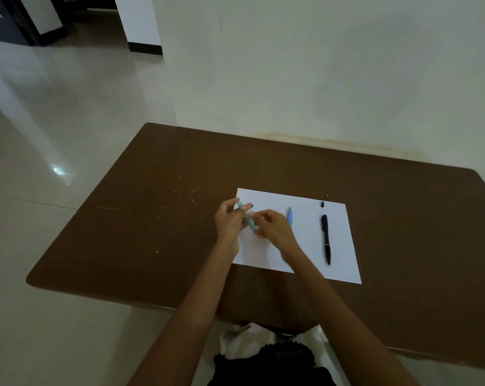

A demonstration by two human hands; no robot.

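Paper bears black pen | left grip clamped on teal pen | right grip pinching it

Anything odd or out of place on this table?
Pale specks lie scattered on the brown table left of the paper. A small black piece sits apart from the black pen, perhaps detached.

I can read no lettering from here: the white sheet shows blank, and the teal pen at its nine o'clock and the black pen at three o'clock are too small.
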